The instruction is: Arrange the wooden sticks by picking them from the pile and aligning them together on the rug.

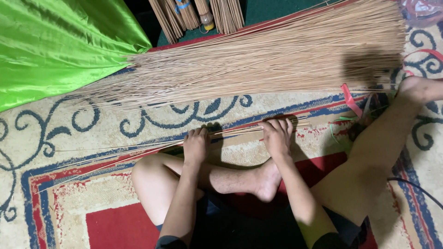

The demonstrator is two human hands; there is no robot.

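fingers of both hands curled on thin sticks | carpet beneath

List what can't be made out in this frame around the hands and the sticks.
Head view only:
- Left hand and right hand: palms face down, so the grip on the small bundle of sticks is hidden.
- Large pile of sticks: left ends lie under the green cloth.
- Tied bundles: cut off by the top edge.
- Single stick count: too thin to tell.
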